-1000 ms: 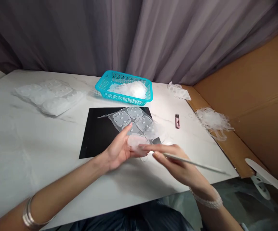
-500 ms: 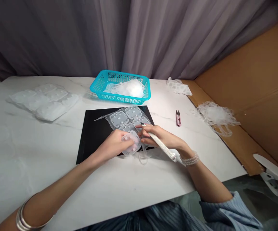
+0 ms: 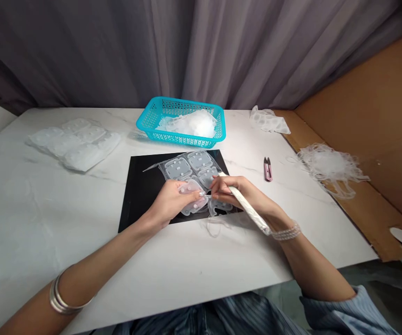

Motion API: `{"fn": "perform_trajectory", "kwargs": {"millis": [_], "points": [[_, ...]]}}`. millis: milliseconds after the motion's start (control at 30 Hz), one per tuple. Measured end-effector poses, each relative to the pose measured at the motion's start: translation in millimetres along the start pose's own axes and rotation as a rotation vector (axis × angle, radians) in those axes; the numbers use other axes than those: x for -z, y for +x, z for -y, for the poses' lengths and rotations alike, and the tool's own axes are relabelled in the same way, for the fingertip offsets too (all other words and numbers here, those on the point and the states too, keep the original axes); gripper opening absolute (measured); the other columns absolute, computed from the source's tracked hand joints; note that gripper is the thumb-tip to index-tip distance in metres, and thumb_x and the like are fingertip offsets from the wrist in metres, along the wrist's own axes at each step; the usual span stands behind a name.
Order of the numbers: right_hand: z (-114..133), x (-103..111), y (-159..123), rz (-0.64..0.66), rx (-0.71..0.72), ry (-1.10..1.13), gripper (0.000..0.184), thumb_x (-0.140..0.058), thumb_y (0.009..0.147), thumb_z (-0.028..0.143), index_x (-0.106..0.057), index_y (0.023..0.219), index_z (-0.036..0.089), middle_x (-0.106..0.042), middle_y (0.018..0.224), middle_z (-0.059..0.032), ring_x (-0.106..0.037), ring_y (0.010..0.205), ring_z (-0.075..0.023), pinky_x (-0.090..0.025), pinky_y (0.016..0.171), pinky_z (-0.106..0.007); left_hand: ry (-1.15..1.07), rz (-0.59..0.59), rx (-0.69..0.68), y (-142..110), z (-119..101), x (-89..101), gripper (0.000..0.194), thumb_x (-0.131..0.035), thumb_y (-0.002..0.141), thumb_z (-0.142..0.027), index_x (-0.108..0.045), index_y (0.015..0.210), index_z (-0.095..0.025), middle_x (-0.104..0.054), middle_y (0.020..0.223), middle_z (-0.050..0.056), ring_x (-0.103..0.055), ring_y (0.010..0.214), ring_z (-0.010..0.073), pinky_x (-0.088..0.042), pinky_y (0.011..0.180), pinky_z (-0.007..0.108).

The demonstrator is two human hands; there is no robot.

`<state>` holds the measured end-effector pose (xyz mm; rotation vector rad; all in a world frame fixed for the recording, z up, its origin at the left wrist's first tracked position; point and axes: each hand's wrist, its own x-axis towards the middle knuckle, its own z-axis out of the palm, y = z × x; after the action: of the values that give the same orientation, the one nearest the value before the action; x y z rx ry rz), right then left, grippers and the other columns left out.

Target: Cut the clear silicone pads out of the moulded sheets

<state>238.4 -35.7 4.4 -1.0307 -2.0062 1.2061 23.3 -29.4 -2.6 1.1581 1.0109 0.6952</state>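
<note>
My left hand (image 3: 168,200) pinches a translucent, rounded-square, soft-looking plastic piece (image 3: 189,188) with small raised studs, thumb on its face. My right hand (image 3: 233,190) is closed round a slender white-handled tool (image 3: 251,211), whose handle end slants down toward my wrist; its working tip cannot be made out. The right fingertips meet the piece's right edge, touching it or very close. Beneath both hands, a clear sheet of similar studded pieces (image 3: 201,159) lies on a black mat (image 3: 140,190). Thin clear strips (image 3: 214,228) trail off the mat's front edge.
A turquoise basket (image 3: 183,139) with white translucent pieces stands at the back. Stacked translucent sheets (image 3: 77,144) lie left. Pink thread snips (image 3: 268,170), a perforated offcut (image 3: 269,121) and a heap of stringy scraps (image 3: 329,165) lie right, beside a cardboard wall (image 3: 364,102).
The left hand has turned from palm-up to thumb-on-top around the piece. My right hand has moved in over the mat, and the tool's handle now slants toward the wrist. The view has shifted slightly.
</note>
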Motion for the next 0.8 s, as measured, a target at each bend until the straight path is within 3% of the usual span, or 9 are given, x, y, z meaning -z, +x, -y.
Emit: {"fn": "perform_trajectory", "kwargs": {"millis": [100, 167, 333, 533, 800], "points": [[-2, 5, -4, -0.048, 0.007, -0.027, 0.039, -0.057, 0.093, 0.035, -0.034, 0.063, 0.023, -0.061, 0.078, -0.0022, -0.057, 0.078, -0.0166, -0.052, 0.077, -0.036, -0.084, -0.112, 0.028, -3, 4, 8.4, 0.023, -0.077, 0.072, -0.035, -0.07, 0.071, -0.012, -0.067, 0.067, 0.003, -0.059, 0.064, 0.013, -0.043, 0.061, 0.025], [-3, 6, -6, -0.047, 0.014, -0.053, 0.038, -0.055, 0.093, 0.034, -0.034, 0.063, 0.023, -0.062, 0.079, -0.0025, -0.058, 0.078, -0.0167, -0.052, 0.078, -0.037, -0.139, -0.124, 0.053, -5, 5, 16.4, 0.024, -0.079, 0.071, -0.034, -0.072, 0.079, -0.012, -0.07, 0.073, 0.004, -0.063, 0.069, 0.0139, -0.046, 0.066, 0.025], [10, -3, -3, -0.033, 0.032, -0.104, 0.034, -0.054, 0.093, 0.032, -0.038, 0.065, 0.023, -0.069, 0.091, -0.0051, -0.063, 0.087, -0.0184, -0.053, 0.082, -0.037, -0.163, -0.028, 0.094, -14, 0, 24.6, 0.033, -0.082, 0.07, -0.033, -0.073, 0.095, -0.014, -0.075, 0.089, 0.007, -0.068, 0.086, 0.0171, -0.049, 0.079, 0.027], [25, -35, -2, -0.236, 0.05, 0.067, 0.04, -0.063, 0.089, 0.029, -0.033, 0.064, 0.022, -0.073, 0.105, -0.0091, -0.069, 0.093, -0.0204, -0.054, 0.079, -0.034, -0.188, 0.076, 0.028, -22, -7, 16.2, 0.026, -0.077, 0.076, -0.032, -0.072, 0.097, -0.016, -0.074, 0.093, 0.006, -0.068, 0.087, 0.0161, -0.049, 0.08, 0.028], [27, -46, -6, -0.391, -0.031, 0.275, 0.044, -0.07, 0.084, 0.024, -0.032, 0.061, 0.023, -0.076, 0.095, -0.0094, -0.072, 0.087, -0.0233, -0.056, 0.075, -0.034, -0.347, 0.074, 0.094, -23, -4, 13.8, 0.035, -0.08, 0.074, -0.031, -0.072, 0.105, -0.018, -0.075, 0.092, 0.005, -0.068, 0.086, 0.0154, -0.05, 0.08, 0.027]]}}
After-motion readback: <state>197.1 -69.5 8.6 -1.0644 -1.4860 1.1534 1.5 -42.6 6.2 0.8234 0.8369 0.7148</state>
